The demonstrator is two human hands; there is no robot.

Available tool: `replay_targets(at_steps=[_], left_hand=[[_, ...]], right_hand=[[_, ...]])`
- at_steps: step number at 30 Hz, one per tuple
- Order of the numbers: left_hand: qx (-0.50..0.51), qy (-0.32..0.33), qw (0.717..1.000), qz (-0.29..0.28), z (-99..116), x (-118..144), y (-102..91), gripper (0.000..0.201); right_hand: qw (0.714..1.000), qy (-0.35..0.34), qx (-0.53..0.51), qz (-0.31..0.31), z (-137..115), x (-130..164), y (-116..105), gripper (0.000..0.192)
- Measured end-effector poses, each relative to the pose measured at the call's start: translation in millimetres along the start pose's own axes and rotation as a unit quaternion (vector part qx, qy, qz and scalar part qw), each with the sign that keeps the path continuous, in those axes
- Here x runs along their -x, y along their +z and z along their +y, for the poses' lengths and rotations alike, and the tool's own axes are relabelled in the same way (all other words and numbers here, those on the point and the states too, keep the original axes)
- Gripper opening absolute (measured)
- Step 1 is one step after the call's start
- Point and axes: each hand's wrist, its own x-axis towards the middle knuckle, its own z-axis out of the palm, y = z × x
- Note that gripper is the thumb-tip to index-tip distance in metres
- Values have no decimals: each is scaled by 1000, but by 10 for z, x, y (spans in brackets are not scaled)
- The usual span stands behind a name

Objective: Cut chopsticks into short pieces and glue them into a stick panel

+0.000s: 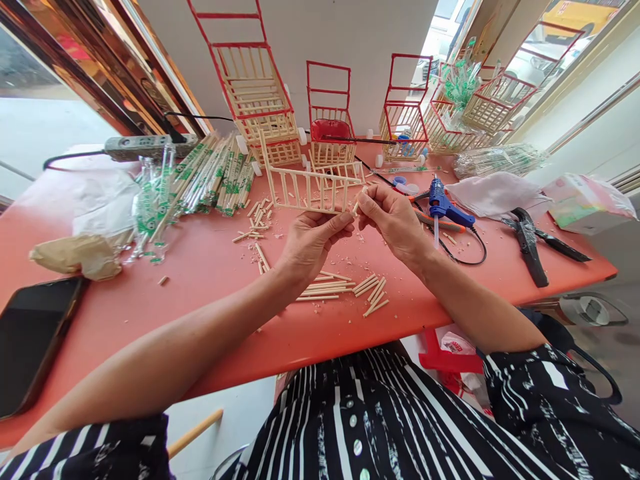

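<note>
A small frame of pale wooden sticks point(311, 207), built like a ladder with upright rungs, is held above the table by my left hand point(316, 239), fingers closed on its lower edge. Close to the frame's right end is my right hand point(389, 217), thumb and fingers pinched round a short wooden stick point(359, 199). The hands almost meet. Below them lie longer cut sticks point(325, 289) and several short pieces point(376, 297), with crumbs scattered around. A blue glue gun point(441, 203) rests to the right of my right hand.
Miniature stick carts with red edges point(260, 100) line the wall. Wrapped chopsticks point(210, 175) and a power strip point(145, 147) lie at left, a phone point(35, 340) at the near left. Black-handled cutters point(533, 247) and a tissue pack point(590, 200) sit at right.
</note>
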Motion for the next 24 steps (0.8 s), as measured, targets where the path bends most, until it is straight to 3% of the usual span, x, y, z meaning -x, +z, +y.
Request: replay_targets(at_steps=[10,15,19,24], left_hand=[[24,-22,999,29,54,-3,35,22],[28,-36,999,15,56,-24,29,20],[27,-58,998,20,62,-18,26,21],[28,-54,998,29,66,1,52,20]], right_hand=[[997,-18,-57,57,84,70,137,50],[993,31,-113,28,92,63,151,51],[995,44,-90,-15,65,64,123,50],[993,33,-111,2,71,84,145,49]])
